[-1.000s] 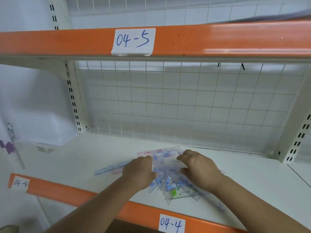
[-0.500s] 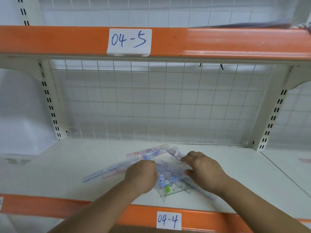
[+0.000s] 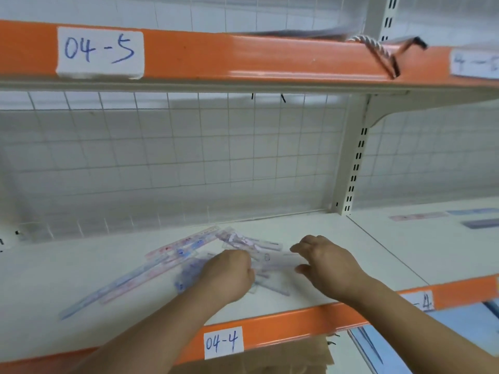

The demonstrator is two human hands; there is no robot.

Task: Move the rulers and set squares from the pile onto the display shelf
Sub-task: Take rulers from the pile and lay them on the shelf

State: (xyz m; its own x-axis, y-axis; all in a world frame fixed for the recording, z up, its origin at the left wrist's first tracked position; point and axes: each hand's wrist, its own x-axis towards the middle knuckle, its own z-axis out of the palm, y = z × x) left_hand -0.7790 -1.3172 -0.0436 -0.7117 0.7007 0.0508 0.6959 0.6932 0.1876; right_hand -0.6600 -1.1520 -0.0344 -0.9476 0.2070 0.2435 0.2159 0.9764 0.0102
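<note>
- Two bare hands reach forward in the head view onto the white display shelf (image 3: 81, 268); its orange front edge (image 3: 297, 322) carries a paper label reading 04-4 (image 3: 223, 342)
- the pile of rulers and set squares (image 3: 189, 255) lies on that shelf near the front, fanned out and overlapping; long rulers slant down to the left, clear pieces point right; blur makes single pieces hard to count
- the left hand (image 3: 229, 273) rests knuckles-up on the middle of the pile, fingers curled down onto the plastic; the fingertips are hidden, so I cannot tell whether it pinches a piece
- the right hand (image 3: 328, 263) sits at the pile's right end, thumb and forefinger parted with the end of a clear ruler (image 3: 270, 257) between them; I cannot tell whether they clamp it or only flank it
- a wire grid (image 3: 189, 157) backs the shelf; the upper orange beam (image 3: 270, 58) bears a label 04-5 (image 3: 100, 52) and a twisted rope (image 3: 378, 48) draped over it; a slotted upright (image 3: 356, 163) stands at the right, with flat strips (image 3: 418, 216) on the next shelf beyond
</note>
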